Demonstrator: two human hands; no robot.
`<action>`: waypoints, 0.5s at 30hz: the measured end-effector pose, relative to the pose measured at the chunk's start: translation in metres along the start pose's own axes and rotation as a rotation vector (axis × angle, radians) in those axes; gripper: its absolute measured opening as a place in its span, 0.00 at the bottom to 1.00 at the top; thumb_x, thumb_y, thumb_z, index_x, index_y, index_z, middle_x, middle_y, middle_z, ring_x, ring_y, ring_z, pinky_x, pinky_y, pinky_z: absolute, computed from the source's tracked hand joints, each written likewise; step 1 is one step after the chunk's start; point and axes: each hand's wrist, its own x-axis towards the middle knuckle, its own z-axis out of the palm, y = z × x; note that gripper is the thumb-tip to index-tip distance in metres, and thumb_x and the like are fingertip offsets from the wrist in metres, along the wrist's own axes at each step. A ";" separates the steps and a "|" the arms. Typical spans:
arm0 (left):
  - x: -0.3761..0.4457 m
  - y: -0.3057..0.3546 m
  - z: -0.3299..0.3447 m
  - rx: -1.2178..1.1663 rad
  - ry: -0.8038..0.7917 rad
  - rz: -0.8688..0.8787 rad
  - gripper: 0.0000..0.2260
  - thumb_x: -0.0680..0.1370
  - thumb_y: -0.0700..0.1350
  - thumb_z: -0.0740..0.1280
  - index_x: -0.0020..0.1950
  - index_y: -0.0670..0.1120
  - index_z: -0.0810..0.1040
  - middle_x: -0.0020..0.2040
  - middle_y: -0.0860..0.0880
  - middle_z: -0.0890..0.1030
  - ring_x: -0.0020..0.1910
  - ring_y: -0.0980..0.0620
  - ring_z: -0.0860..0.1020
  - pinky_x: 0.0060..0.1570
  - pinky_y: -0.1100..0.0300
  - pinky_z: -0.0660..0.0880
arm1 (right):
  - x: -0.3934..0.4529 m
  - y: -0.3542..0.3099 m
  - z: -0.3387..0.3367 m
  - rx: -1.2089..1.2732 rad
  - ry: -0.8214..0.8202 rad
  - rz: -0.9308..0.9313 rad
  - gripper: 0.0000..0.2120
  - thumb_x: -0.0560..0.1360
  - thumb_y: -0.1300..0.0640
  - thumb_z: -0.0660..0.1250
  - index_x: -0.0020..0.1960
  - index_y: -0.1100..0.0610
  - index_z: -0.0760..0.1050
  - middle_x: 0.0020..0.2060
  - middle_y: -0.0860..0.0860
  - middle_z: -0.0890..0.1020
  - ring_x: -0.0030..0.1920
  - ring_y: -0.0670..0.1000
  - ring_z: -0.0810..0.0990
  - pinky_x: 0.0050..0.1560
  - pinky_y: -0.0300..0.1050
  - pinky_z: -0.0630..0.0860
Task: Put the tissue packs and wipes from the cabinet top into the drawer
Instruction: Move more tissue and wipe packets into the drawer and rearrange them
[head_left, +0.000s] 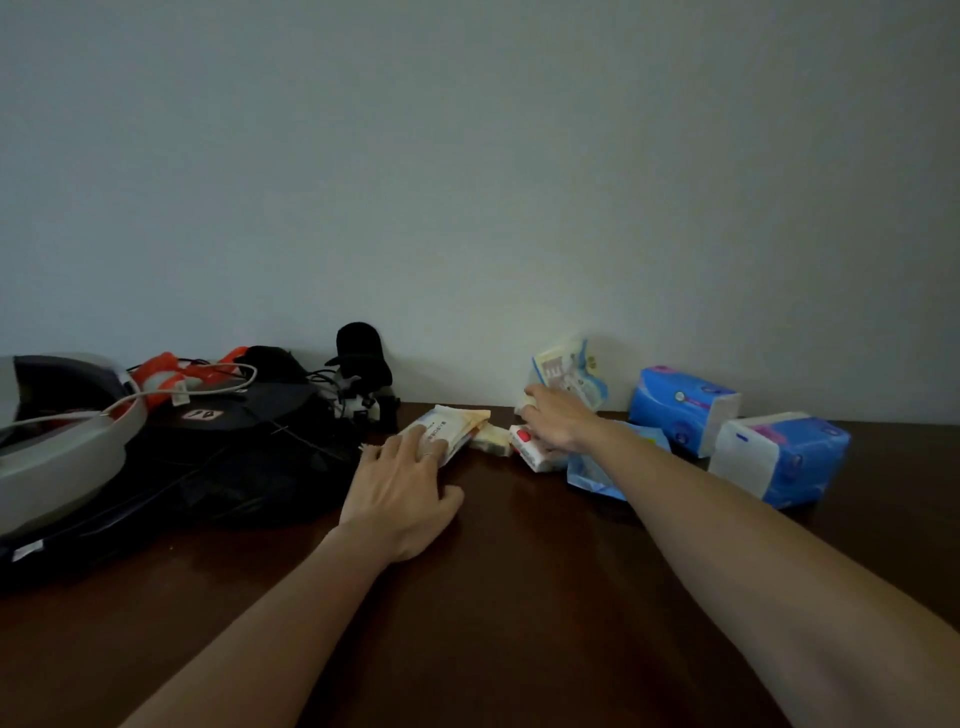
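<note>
Head view: the left hand (402, 493) is laid flat, fingers spread, on a white-and-orange wipes pack (451, 427) on the dark tabletop (519, 597). The right hand (558, 418) is stretched over a small red-and-white tissue pack (530, 452); its fingers' closure cannot be told. Two blue tissue packs (685, 408) are seen at right.

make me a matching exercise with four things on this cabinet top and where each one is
Things:
1. orange-edged wipes pack
2. upright pale pack
3. two blue tissue packs
4. black bag

Places:
A. far right of the cabinet top
B. leaning on the wall, behind the right hand
C. under the left hand fingertips
D. left side, beside a grey helmet-like shell

Pairs: 1-C, 2-B, 3-A, 4-D
</note>
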 end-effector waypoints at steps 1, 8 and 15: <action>0.006 0.000 0.003 -0.001 0.045 0.043 0.31 0.76 0.64 0.51 0.77 0.54 0.62 0.78 0.47 0.63 0.74 0.46 0.64 0.71 0.48 0.61 | 0.015 0.002 0.005 -0.018 -0.033 0.018 0.26 0.83 0.48 0.54 0.79 0.57 0.60 0.78 0.58 0.64 0.75 0.59 0.64 0.70 0.52 0.64; 0.064 0.006 0.033 -0.149 -0.173 0.247 0.32 0.79 0.67 0.50 0.81 0.59 0.50 0.83 0.50 0.51 0.81 0.49 0.50 0.79 0.49 0.45 | 0.089 0.040 0.023 -0.123 -0.185 0.089 0.32 0.81 0.36 0.52 0.79 0.51 0.61 0.80 0.54 0.60 0.78 0.57 0.60 0.76 0.57 0.57; 0.092 0.022 0.044 -0.015 -0.221 0.143 0.34 0.77 0.66 0.50 0.81 0.52 0.56 0.77 0.48 0.64 0.75 0.45 0.59 0.71 0.33 0.57 | 0.039 0.020 0.030 0.216 -0.185 0.052 0.20 0.76 0.39 0.53 0.51 0.52 0.75 0.51 0.52 0.80 0.56 0.57 0.78 0.55 0.51 0.70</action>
